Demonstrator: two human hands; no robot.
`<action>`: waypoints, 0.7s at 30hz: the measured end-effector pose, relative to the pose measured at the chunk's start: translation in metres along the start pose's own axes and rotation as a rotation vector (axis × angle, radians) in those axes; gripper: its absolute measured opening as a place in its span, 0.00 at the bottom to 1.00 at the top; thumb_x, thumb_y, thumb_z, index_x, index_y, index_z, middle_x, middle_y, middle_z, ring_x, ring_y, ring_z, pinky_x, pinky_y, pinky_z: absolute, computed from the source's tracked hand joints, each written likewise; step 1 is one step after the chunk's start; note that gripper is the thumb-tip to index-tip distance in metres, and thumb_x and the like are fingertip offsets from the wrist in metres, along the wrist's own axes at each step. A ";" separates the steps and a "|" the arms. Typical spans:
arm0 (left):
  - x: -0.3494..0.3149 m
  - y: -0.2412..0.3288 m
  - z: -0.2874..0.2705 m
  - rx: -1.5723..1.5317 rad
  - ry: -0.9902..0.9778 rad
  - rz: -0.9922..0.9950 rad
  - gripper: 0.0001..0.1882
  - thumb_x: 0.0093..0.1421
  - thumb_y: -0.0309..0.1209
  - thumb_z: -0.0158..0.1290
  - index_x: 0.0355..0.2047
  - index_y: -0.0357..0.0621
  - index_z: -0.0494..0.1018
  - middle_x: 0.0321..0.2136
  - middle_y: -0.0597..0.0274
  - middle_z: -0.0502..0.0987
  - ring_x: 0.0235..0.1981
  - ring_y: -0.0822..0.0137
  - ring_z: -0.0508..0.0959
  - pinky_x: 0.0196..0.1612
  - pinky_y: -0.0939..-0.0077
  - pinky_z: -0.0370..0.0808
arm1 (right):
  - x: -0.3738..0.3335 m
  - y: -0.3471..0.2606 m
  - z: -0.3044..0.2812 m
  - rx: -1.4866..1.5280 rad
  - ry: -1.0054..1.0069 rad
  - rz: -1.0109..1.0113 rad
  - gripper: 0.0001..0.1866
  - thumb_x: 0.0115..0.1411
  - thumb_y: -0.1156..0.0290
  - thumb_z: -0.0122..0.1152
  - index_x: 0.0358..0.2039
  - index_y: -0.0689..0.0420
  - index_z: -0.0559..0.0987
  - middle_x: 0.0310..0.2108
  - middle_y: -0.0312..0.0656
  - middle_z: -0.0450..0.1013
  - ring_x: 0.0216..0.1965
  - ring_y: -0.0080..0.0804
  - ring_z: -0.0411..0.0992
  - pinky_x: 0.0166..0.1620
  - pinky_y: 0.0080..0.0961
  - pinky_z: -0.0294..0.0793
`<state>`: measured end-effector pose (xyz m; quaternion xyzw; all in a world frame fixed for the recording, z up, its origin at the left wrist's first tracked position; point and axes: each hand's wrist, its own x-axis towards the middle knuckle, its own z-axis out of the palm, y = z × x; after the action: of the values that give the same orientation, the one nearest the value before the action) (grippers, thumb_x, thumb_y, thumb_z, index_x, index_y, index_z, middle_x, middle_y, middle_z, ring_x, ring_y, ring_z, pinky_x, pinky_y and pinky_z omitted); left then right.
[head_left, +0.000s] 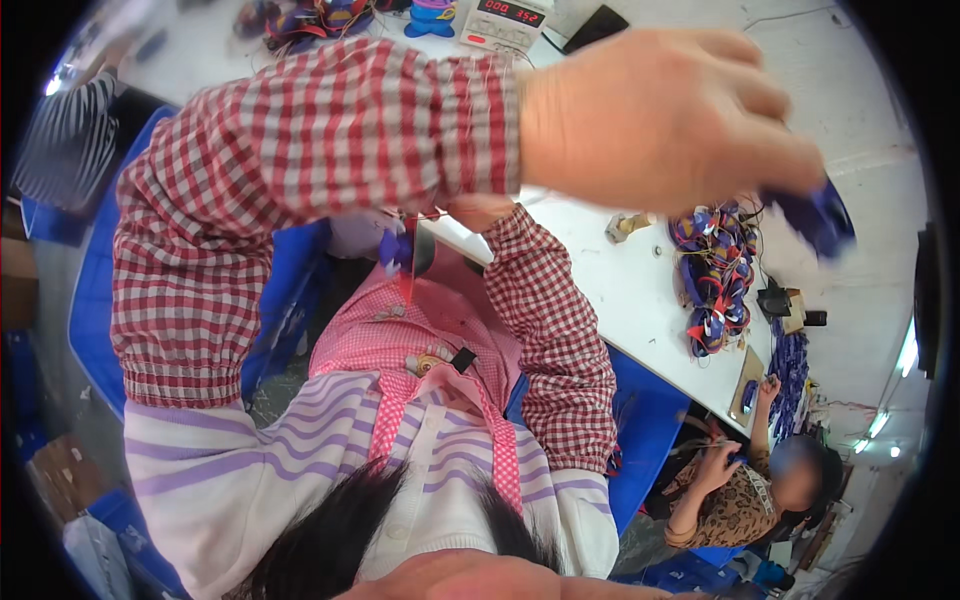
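My left hand (660, 115) reaches far out over the white desk (640, 290), its grip pinched on a scrap of dark blue fabric (815, 215) that hangs soft and blurred from my fingertips at the right of the view. The red and white checked sleeve cover (330, 140), gathered with elastic at each end, runs back along that arm. My right hand (478, 210) sits low by the desk's edge, mostly hidden under the left forearm, so I cannot tell whether its grip is clenched or loose. Just below the blue scrap lies a tangled heap of small blue, red and yellow stitched pieces (712, 275) with loose threads. A small metal part (620, 226) rests nearby on the smooth desk.
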<state>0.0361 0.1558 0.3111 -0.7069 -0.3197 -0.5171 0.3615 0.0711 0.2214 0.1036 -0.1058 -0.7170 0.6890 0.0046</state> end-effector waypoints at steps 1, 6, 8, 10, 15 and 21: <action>0.002 -0.002 0.004 -0.020 0.008 0.008 0.11 0.51 0.26 0.55 0.36 0.52 0.72 0.22 0.70 0.72 0.27 0.71 0.73 0.32 0.84 0.73 | -0.004 -0.006 0.000 0.314 -0.235 0.006 0.22 0.55 0.77 0.57 0.52 0.59 0.70 0.38 0.46 0.75 0.33 0.32 0.74 0.34 0.20 0.73; -0.071 -0.132 -0.010 0.442 -0.547 -0.159 0.10 0.51 0.25 0.55 0.35 0.43 0.71 0.30 0.62 0.73 0.28 0.63 0.72 0.34 0.76 0.71 | -0.013 -0.007 0.010 0.556 -0.315 -0.065 0.17 0.52 0.85 0.53 0.44 0.62 0.73 0.25 0.43 0.73 0.21 0.23 0.67 0.23 0.14 0.65; -0.133 -0.190 -0.014 1.007 -0.532 0.417 0.12 0.49 0.23 0.54 0.35 0.40 0.69 0.28 0.58 0.71 0.28 0.59 0.71 0.32 0.74 0.68 | -0.022 0.007 -0.005 0.590 -0.281 -0.091 0.18 0.51 0.85 0.51 0.45 0.63 0.72 0.26 0.43 0.73 0.21 0.22 0.67 0.23 0.13 0.64; -0.151 -0.197 -0.017 0.873 -0.447 0.163 0.11 0.49 0.23 0.55 0.35 0.39 0.69 0.28 0.58 0.72 0.27 0.60 0.71 0.32 0.74 0.69 | -0.028 0.017 -0.031 0.620 -0.235 -0.132 0.20 0.51 0.85 0.50 0.47 0.64 0.72 0.28 0.44 0.73 0.21 0.22 0.67 0.22 0.13 0.64; -0.187 -0.179 -0.065 0.560 -0.292 -0.514 0.09 0.49 0.23 0.55 0.32 0.38 0.70 0.27 0.57 0.73 0.25 0.61 0.72 0.32 0.74 0.71 | -0.021 0.018 -0.097 0.561 -0.228 -0.118 0.21 0.52 0.83 0.48 0.48 0.63 0.72 0.27 0.41 0.72 0.22 0.20 0.66 0.22 0.12 0.60; -0.236 -0.129 -0.109 0.350 -0.524 -0.496 0.16 0.48 0.19 0.55 0.40 0.37 0.71 0.37 0.59 0.73 0.37 0.61 0.71 0.39 0.74 0.70 | -0.011 0.020 -0.152 0.466 -0.093 0.025 0.18 0.54 0.80 0.48 0.47 0.62 0.73 0.26 0.39 0.72 0.24 0.19 0.65 0.24 0.12 0.59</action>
<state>-0.1863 0.1140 0.1294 -0.6440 -0.6454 -0.3284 0.2469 0.1081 0.3706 0.0927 -0.0792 -0.5368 0.8399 -0.0128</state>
